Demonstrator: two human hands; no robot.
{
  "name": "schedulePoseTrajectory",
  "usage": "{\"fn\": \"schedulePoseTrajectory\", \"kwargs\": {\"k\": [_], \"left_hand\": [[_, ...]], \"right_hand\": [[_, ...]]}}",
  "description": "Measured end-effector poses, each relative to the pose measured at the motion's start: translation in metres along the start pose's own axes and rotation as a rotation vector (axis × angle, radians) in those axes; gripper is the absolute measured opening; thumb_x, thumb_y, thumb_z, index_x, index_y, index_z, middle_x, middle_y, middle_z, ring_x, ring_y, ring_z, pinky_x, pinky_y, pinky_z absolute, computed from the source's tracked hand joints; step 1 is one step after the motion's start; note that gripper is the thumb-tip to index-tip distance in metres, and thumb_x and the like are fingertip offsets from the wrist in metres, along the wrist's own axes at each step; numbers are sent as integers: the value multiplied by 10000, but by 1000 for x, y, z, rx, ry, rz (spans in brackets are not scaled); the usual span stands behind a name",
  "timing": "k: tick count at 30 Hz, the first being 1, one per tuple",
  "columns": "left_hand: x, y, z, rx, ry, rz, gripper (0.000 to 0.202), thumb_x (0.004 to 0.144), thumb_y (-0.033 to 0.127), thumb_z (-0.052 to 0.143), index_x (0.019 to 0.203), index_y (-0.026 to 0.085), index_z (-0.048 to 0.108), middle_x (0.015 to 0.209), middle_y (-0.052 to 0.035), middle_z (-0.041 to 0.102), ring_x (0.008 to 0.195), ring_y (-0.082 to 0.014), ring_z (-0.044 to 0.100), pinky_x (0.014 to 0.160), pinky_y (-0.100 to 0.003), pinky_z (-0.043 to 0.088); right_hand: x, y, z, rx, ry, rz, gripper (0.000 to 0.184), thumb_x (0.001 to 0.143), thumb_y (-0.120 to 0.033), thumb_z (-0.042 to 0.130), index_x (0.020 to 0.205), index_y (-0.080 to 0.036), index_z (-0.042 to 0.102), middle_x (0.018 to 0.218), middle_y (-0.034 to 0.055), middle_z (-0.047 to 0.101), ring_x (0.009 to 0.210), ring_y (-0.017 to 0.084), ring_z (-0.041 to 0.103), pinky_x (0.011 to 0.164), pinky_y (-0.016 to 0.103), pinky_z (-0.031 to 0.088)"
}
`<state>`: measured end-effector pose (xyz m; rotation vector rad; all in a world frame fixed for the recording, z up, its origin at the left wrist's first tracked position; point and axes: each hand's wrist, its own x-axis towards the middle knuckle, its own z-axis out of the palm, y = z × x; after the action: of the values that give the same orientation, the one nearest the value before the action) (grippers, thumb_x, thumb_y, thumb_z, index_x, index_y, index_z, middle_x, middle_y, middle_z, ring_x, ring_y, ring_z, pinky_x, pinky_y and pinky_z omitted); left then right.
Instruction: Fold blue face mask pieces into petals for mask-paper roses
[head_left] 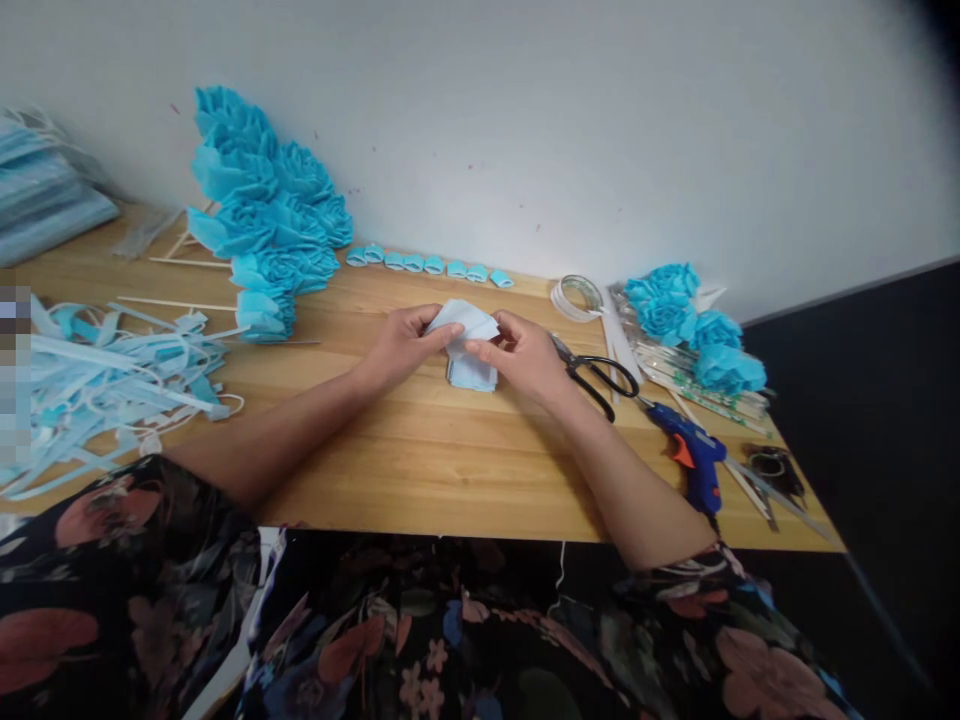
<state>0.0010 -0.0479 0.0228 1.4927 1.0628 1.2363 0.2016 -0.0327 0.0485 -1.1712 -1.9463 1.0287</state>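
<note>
**Over the middle of the table (pixel 420 470), left hand (pixel 405 345) and right hand (pixel 529 355) grip a pale blue sheet (pixel 461 318)**

The left hand holds the sheet's left side, thumb laid across its face. The right hand pinches the right side between thumb and fingers. Directly below, on the near side, sits a stack of similar pale pieces (pixel 472 378); whether the held sheet touches it, I cannot tell.

Just right of the right hand, and partly hidden by it, are black-handled scissors (pixel 604 368). Farther right and nearer lies a blue glue gun (pixel 697 455) with an orange trigger. On the far side, a roll of tape (pixel 576 298) lies right of the hands, and eight small blue rolls (pixel 433 265) form a row near the wall (pixel 525 130).

At far left, large blue flowers (pixel 277 200) are heaped together; nearer on that side spreads a tangle of strips and cords (pixel 127 390). At far right, a smaller flower cluster (pixel 667 305) rests by clear packets (pixel 645 345).
</note>
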Motion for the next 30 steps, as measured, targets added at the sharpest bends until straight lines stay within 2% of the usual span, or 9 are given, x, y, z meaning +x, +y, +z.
{"fn": "schedulePoseTrajectory", "kwargs": {"k": [4, 9, 14, 18, 24, 27, 30], "left_hand": [[-1, 1, 0, -37, -20, -36, 460, 774, 593, 776, 791, 141, 698, 729, -30, 686, 668, -137, 620, 622, -254, 542], [-1, 2, -2, -93, -37, -49, 531, 832, 674, 695, 786, 145, 709, 722, -44, 704, 642, -137, 637, 616, -254, 559], [2, -5, -2, -185, 3, -92, 553, 791, 689, 736, 785, 137, 706, 711, -50, 706, 614, -130, 636, 602, -251, 566], [5, -10, -4, -271, 42, -135, 522, 784, 656, 767, 808, 139, 694, 736, -53, 710, 618, -131, 648, 567, -250, 574], [11, -16, -12, -266, 183, -117, 465, 883, 626, 677, 846, 165, 633, 701, -50, 686, 627, -158, 667, 517, -257, 536], [13, -19, -14, -281, 240, -137, 479, 867, 639, 687, 880, 164, 627, 714, -55, 694, 622, -157, 662, 515, -248, 527], [13, -20, -13, -295, 246, -152, 491, 855, 642, 700, 901, 157, 630, 738, -58, 700, 608, -149, 654, 516, -246, 526]], "right_hand": [[0, 8, 3, -20, 59, -1, 348, 826, -500, 676, 712, -202, 536, 674, -33, 521, 657, 121, 456, 617, 266, 338], [1, 11, -1, 1, 52, 3, 309, 842, -466, 644, 718, -192, 572, 662, -35, 502, 626, 113, 429, 604, 273, 316], [5, 7, -6, 105, 75, 8, 258, 811, -419, 674, 728, -186, 599, 644, -46, 476, 614, 99, 403, 590, 263, 304], [7, 2, -15, 152, 72, 117, 279, 814, -410, 701, 691, -196, 573, 604, -55, 471, 552, 79, 364, 542, 252, 276], [7, 0, -30, 186, -4, 309, 292, 804, -359, 729, 617, -180, 594, 578, -24, 554, 503, 62, 419, 491, 226, 303], [7, 1, -32, 159, -51, 390, 295, 806, -318, 723, 581, -167, 607, 539, -22, 543, 497, 57, 422, 478, 216, 292], [8, 1, -31, 127, -75, 423, 287, 814, -286, 709, 569, -157, 632, 518, -19, 538, 489, 56, 415, 470, 217, 284]]}}
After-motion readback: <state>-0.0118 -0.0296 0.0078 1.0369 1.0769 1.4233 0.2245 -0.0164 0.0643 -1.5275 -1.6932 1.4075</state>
